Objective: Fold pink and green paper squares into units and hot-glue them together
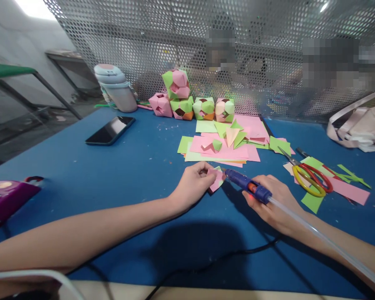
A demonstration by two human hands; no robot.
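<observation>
Between the thumb and fingers of my left hand (195, 182) is a folded paper piece (218, 178), pink with some light green. My right hand (273, 202) grips a blue hot glue gun (248, 185), whose tip meets or nearly meets the paper's right edge. A long clear glue stick (318, 235) trails from the back of the gun over my right forearm. Just beyond my hands lies a pile of pink, green and orange paper sheets (225, 155), with folded green and pink pieces (233, 135) on top.
Paper cubes (203, 109) stand along the perforated metal screen (143, 46). Scissors (311, 175) lie among paper scraps on the right. A phone (111, 130), a bottle (117, 89) and a purple device (11, 200) are on the left. A black cable (218, 259) crosses the near table.
</observation>
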